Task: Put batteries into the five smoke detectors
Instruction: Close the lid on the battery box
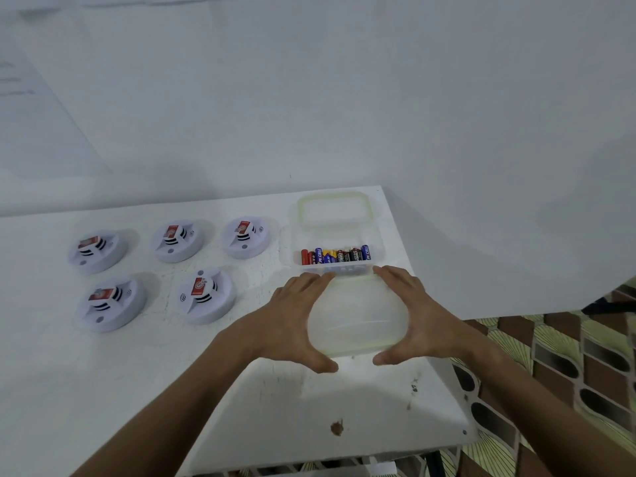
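Five round white smoke detectors lie on the white table (103, 390) in two rows: three at the back (98, 251), (177, 241), (246, 235) and two in front (112, 302), (206, 294). Each carries a red label. To their right stands a clear plastic box (289, 242) with several AA batteries (335, 256) lined up inside. Just in front of the box, my left hand (292, 321) and my right hand (413, 315) hold a translucent lid (358, 318) with a greenish rim between them, fingers at its far edge and thumbs at its near edge.
A second translucent piece with a greenish rim (332, 210) lies behind the battery box near the table's back corner. The table's right edge runs close beside my right hand, with patterned floor (568, 373) below. A white wall rises behind the table.
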Action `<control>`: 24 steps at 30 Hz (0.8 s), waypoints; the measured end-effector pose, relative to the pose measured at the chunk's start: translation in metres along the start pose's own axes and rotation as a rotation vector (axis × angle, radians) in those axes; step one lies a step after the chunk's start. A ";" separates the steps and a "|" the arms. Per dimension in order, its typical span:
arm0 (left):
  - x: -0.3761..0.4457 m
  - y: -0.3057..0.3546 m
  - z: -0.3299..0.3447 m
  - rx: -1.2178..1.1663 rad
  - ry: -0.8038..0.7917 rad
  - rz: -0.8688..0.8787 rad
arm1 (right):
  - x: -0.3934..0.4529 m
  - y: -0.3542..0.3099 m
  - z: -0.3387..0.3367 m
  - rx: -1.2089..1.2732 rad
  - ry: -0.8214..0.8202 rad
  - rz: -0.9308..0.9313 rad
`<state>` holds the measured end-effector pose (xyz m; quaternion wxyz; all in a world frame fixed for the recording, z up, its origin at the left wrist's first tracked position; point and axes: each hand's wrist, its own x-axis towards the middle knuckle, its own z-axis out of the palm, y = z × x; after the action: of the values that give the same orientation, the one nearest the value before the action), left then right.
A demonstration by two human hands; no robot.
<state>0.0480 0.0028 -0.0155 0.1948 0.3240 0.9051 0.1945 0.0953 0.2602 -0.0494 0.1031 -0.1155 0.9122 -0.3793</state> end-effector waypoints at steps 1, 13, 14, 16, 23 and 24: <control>0.000 -0.001 -0.002 0.001 -0.030 -0.017 | 0.000 -0.001 -0.002 -0.004 -0.013 0.014; 0.043 -0.035 -0.079 -0.059 0.342 -0.056 | 0.059 -0.002 -0.064 0.106 0.303 0.005; 0.055 -0.040 -0.086 -0.045 0.377 -0.072 | 0.072 -0.002 -0.070 0.115 0.307 0.008; 0.079 -0.052 -0.100 -0.044 0.398 -0.108 | 0.099 0.004 -0.081 0.112 0.300 0.012; 0.150 -0.092 -0.118 -0.035 0.285 -0.252 | 0.172 0.047 -0.106 0.065 0.275 0.120; 0.159 -0.096 -0.117 -0.039 0.263 -0.273 | 0.179 0.052 -0.106 0.048 0.256 0.144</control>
<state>-0.1703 0.0129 0.0018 0.1056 0.1663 0.9544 0.2245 -0.1113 0.3155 -0.0315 0.0158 0.0020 0.9145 -0.4044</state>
